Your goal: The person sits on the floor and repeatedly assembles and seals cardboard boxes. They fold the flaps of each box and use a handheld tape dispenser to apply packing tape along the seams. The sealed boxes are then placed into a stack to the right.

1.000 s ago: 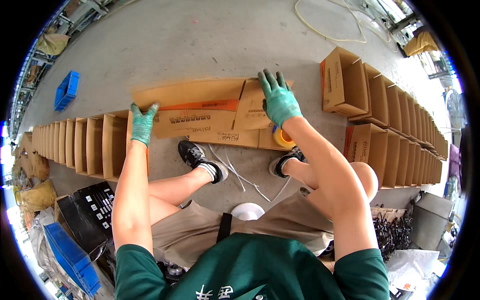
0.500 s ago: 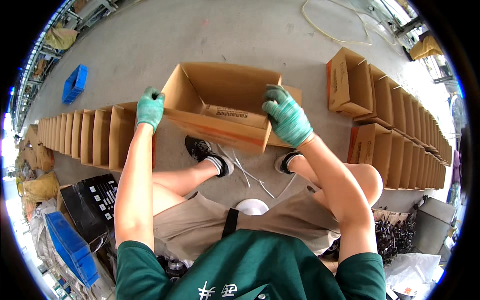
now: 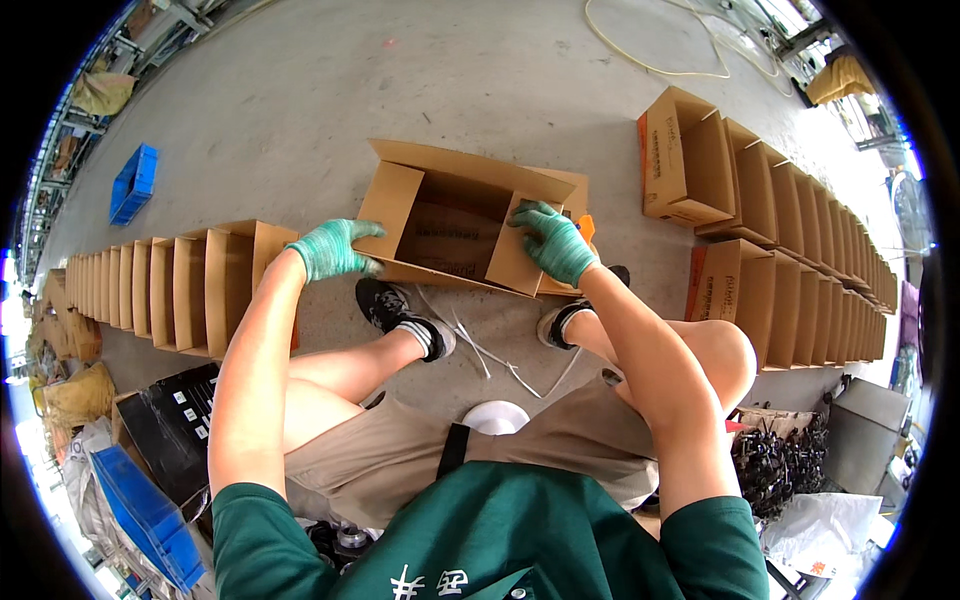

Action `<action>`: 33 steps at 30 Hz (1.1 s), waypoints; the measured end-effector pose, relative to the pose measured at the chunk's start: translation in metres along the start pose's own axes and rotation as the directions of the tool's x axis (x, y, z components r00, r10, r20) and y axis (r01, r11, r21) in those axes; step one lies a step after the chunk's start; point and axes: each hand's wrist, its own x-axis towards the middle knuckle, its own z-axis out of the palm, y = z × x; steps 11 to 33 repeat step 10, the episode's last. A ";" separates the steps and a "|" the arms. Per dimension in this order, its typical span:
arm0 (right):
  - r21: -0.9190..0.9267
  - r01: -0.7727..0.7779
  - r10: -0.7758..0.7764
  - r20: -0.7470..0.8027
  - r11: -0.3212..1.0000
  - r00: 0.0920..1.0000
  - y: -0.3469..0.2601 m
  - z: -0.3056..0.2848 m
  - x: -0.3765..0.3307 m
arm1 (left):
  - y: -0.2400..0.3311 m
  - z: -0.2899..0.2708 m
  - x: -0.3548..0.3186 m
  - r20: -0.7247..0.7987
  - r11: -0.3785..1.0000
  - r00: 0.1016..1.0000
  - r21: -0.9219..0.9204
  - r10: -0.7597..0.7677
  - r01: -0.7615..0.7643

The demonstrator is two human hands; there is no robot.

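In front of me, a brown cardboard box (image 3: 412, 272) faces up with its inside partly in shadow. Its two short flaps lean inward, while the long far flap stands up. My left hand (image 3: 338, 249), in a green glove, grips the box's left end, thumb and fingers spread around the edge. At the other end my right hand (image 3: 555, 243), gloved alike, has its fingers curled over the right short flap (image 3: 513, 255). An orange object (image 3: 586, 230), only partly visible, shows just beyond the right hand. Another piece of cardboard (image 3: 575, 187) lies behind the box.
Rows of open cardboard boxes stand at left (image 3: 190, 285) and at right (image 3: 690, 165). White straps (image 3: 480, 350) lie on the floor between my shoes. Blue crates (image 3: 133, 185) sit far left and near left. A hose (image 3: 650, 65) curves across the far floor.
The box has come down and turned more upright; its short flaps now lean inward. My hands have shifted to its two ends. The orange object has come into view.
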 end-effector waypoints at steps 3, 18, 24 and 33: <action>0.388 -0.168 0.216 -0.083 0.906 0.973 0.012 -0.004 0.009 | 0.005 -0.010 0.022 0.061 0.976 0.976 -0.036 -0.211 0.213; 0.723 -0.422 0.752 -0.203 0.547 0.627 0.043 -0.025 0.033 | 0.036 0.016 0.053 -0.358 0.890 0.880 0.215 -0.312 0.403; 0.723 -0.422 0.752 -0.203 0.547 0.627 0.043 -0.025 0.033 | 0.036 0.016 0.053 -0.358 0.890 0.880 0.215 -0.312 0.403; 0.723 -0.422 0.752 -0.203 0.547 0.627 0.043 -0.025 0.033 | 0.036 0.016 0.053 -0.358 0.890 0.880 0.215 -0.312 0.403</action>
